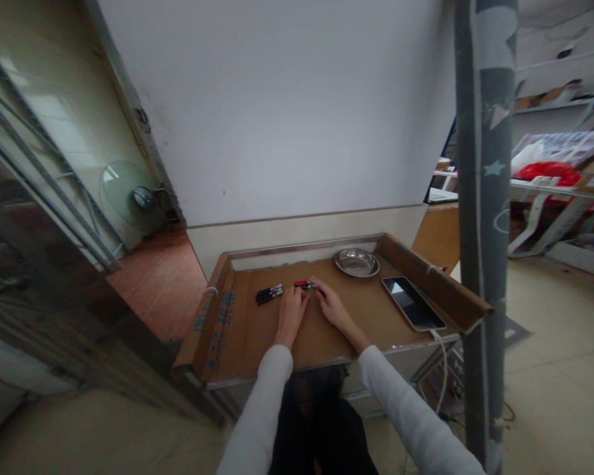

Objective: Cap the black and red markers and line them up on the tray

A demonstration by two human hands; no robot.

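Note:
A short red pen-like stick (pixel 301 284) with a silvery end lies across the cardboard surface, between my two hands. My right hand (pixel 330 305) has its fingertips closed around the silvery right end. Just in front of the stick, my left hand (pixel 292 310) rests low with its fingers curled together; what is under them is hidden. To the left of that hand, several black pen-like sticks (pixel 268 294) with silvery ends lie side by side, apart from my fingers.
Brown cardboard (pixel 257 336) lines the table, with raised edges at the sides. A shallow metal bowl (pixel 357 262) stands at the back right. Nearer me lies a phone (pixel 412 303) with a white cable (pixel 443 369). A grey wrapped post (pixel 486 224) rises beside the table's right edge.

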